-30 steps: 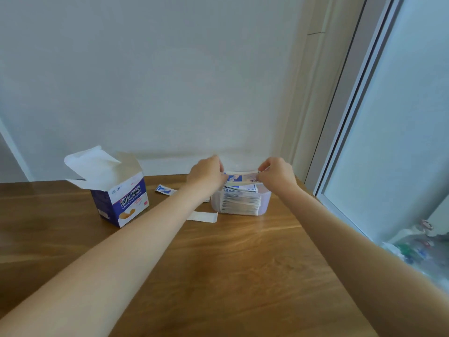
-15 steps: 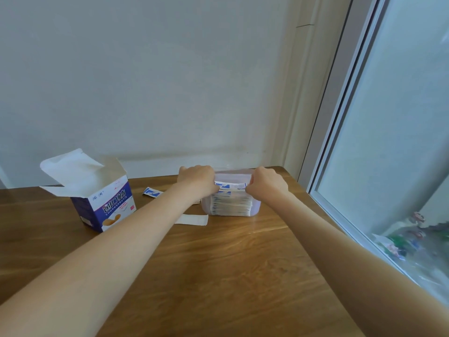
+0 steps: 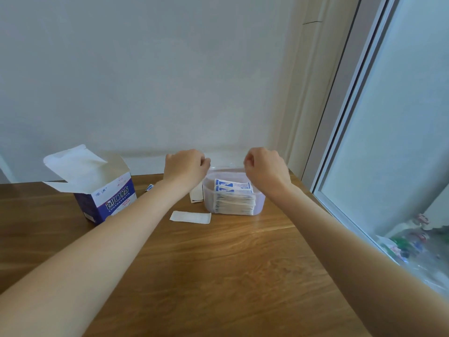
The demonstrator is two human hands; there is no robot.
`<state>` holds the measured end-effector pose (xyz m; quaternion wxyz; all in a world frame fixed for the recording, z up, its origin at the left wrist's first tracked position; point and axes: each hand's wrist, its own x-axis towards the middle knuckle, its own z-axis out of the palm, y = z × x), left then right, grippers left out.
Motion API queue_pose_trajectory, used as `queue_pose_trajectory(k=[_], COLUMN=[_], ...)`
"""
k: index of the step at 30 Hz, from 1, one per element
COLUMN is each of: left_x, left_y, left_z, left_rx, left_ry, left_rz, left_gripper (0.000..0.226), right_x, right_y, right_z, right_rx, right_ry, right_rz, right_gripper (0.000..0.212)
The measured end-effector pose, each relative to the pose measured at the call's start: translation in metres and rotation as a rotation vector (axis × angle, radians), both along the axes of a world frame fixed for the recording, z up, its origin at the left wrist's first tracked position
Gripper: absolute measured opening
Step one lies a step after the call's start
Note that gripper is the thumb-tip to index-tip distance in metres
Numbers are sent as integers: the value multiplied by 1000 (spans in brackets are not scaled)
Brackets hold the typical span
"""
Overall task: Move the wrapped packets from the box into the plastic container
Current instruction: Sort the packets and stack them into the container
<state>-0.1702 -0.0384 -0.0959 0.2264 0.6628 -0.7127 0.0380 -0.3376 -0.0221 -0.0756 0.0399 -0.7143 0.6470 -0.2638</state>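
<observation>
The clear plastic container stands on the wooden table near the wall, holding a flat stack of blue-and-white wrapped packets. My left hand hovers above its left rim and my right hand above its right rim. Both have curled fingers and I see nothing in them. The blue-and-white cardboard box stands to the left with its top flaps open; its inside is hidden.
One white packet lies flat on the table in front of the container. A small white item stands against the container's left side, and a blue-printed packet peeks out behind my left forearm. A window frame runs along the right.
Both hands lowered a bundle of packets into the container, let go, and have risen slightly above its rims. The packets now lie on the stack inside.
</observation>
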Motion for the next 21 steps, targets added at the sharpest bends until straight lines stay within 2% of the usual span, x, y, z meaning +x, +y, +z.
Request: queue_pose_trajectory(k=[3, 5, 7, 10, 14, 17, 21], left_x=[27, 47, 66, 82, 93, 104, 105], left_y=[6, 8, 12, 25, 39, 44, 51], left_z=[-15, -33, -51, -62, -59, -58, -51], left_rx=[36, 264, 487, 537, 514, 516, 523], left_ry=[53, -1, -94, -115, -229, -211, -138], left_rz=[47, 59, 23, -100, -131, -150, -162], left_gripper=[33, 29, 36, 33, 41, 41, 27], right_x=[35, 64, 92, 129, 152, 148, 136], right_y=[18, 30, 33, 14, -6, 0, 14], right_z=[-1, -10, -25, -56, -80, -86, -95], right_rx=[-4, 85, 266, 449, 523, 396, 174], right_ry=[-182, -167, -65, 98, 250, 350, 388], right_rz=[242, 360, 420, 398, 221, 184, 291], right_gripper=[28, 29, 30, 33, 44, 43, 37])
